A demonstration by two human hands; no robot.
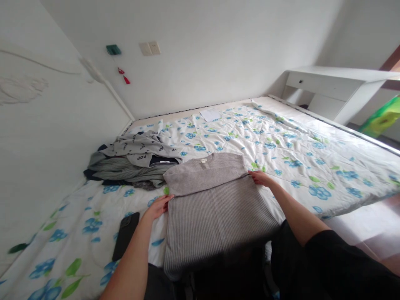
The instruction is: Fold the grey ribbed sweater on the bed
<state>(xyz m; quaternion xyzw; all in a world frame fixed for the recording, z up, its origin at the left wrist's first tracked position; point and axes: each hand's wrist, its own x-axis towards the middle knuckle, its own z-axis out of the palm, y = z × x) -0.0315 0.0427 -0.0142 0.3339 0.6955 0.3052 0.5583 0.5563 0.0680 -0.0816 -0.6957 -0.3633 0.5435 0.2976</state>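
Observation:
A grey ribbed sweater (pixel 218 212) lies on the flowered bed sheet (pixel 293 162), its sleeves laid across the chest below the neckline and its lower end at the bed's near edge. At its left side, my left hand (pixel 160 206) has its fingers closed on the edge near the sleeve fold. My right hand (pixel 258 177) pinches the opposite edge at about the same height. The thumbs' undersides are hidden.
A heap of grey and dark clothes (pixel 134 160) lies at the left back. A black phone (pixel 126 235) rests beside my left forearm. White paper (pixel 210 115) is near the wall, and a white desk (pixel 328 87) stands at the right back.

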